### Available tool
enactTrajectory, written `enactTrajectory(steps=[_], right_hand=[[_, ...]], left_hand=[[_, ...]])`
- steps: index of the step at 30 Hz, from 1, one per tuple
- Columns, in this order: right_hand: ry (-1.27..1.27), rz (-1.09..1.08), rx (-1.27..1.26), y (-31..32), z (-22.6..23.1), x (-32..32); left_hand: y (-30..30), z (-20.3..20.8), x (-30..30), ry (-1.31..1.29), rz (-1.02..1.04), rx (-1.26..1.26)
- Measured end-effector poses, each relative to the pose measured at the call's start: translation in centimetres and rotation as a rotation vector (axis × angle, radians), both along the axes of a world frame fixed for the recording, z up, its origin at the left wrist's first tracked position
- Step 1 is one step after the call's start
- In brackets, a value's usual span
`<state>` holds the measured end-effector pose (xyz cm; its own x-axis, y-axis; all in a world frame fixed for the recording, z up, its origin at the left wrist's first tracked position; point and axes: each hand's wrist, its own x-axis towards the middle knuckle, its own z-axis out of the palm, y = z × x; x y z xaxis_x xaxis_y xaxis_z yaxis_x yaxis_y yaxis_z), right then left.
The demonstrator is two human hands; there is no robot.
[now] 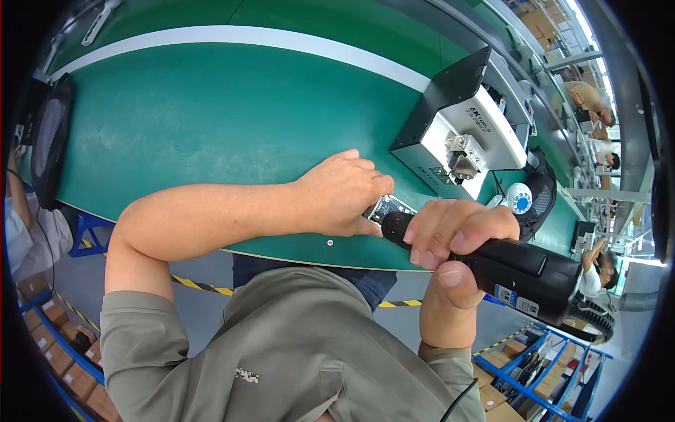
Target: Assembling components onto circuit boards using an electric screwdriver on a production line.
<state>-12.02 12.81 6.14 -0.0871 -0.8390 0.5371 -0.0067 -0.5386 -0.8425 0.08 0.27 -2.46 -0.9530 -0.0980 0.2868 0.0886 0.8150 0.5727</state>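
Green tabletop (232, 126), roomy beyond left hand (337, 193), front edge (302, 258) near.

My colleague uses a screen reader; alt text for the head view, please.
A person's right hand grips a black cylindrical tool, its narrow end near a small circuit board held in the left hand. A black-and-silver machine stands on the green workbench.

a green tabletop (197, 126) with a white strip (232, 34) spans the upper frame; grey floor (200, 266) with yellow-black tape (200, 286) shows below, blue-framed racks (63, 339) fill both lower corners, bright light (643, 261) at right.
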Motion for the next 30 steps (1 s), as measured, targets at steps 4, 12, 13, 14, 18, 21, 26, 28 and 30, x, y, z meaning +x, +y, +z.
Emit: enactTrajectory(steps=[4, 12, 13, 14, 18, 21, 26, 28, 30], right_hand=[[-0.207, -0.067, 0.046, 0.7, 0.4, 0.5], [-0.128, -0.593, -0.189, 5.7, 2.1, -5.2], [-0.128, -0.595, -0.215, 6.0, 1.6, -5.5], [-0.118, -0.642, -0.167, 6.1, 0.9, -5.7], [-0.174, -0.735, 0.030, 4.9, -1.3, -5.5], [-0.277, -0.758, 0.050, 5.5, -2.3, -5.9], [-0.227, -0.677, 0.016, 7.2, -2.5, -7.5], [-0.221, -0.657, 0.000, 6.9, -3.1, -8.1], [-0.213, -0.634, -0.053, 6.6, -3.6, -8.4]], left_hand=[[0.2, -0.5, -0.1, 0.027, -0.021, -0.040], [0.0, 1.4, 0.1, 0.125, -0.040, -0.231], [0.3, 1.7, -0.1, 0.177, -0.049, -0.262], [0.7, 2.0, -0.3, 0.227, -0.055, -0.292], [2.7, 1.5, -1.9, 0.182, -0.119, -0.296], [4.0, 0.0, -3.6, 0.228, -0.134, -0.356], [1.0, 2.5, -0.5, 0.173, -0.088, -0.512], [-2.0, 3.4, 2.2, 0.062, -0.039, -0.348], [-6.0, 4.4, 5.4, 0.075, 0.128, -0.358]])
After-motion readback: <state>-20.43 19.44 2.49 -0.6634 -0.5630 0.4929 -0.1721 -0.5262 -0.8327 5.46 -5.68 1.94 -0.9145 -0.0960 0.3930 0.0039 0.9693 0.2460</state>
